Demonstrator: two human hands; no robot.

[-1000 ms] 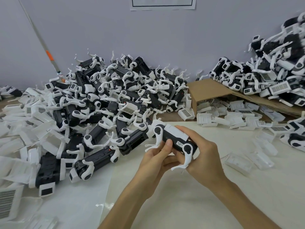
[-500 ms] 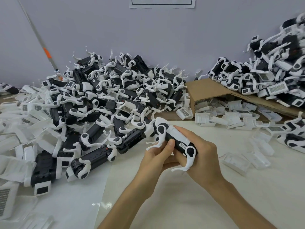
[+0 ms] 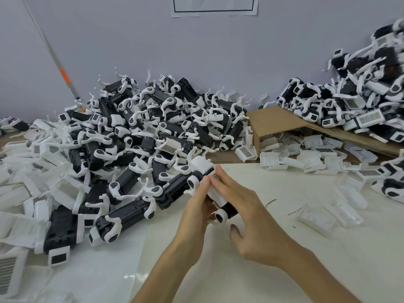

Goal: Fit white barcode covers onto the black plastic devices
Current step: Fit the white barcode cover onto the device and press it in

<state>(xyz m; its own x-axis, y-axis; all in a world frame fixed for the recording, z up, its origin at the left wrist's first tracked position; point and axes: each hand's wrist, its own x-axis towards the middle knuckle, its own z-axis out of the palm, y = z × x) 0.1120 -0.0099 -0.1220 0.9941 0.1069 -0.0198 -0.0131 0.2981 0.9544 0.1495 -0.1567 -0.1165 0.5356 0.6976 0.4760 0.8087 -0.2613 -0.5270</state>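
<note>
Device w/ white cover on it: frame ctr, over table, between both grips. Left grip curls round device from the left. Right grip lies flat, fingers straight, pressing on cover. Device pile upper left; box right of ctr.

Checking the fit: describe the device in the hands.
The device is black plastic with round white end caps, held pointing away from the camera above the white sheet. A white cover with a barcode patch lies along its top. The left hand grips its side; the right hand presses the cover with straight fingers.
</note>
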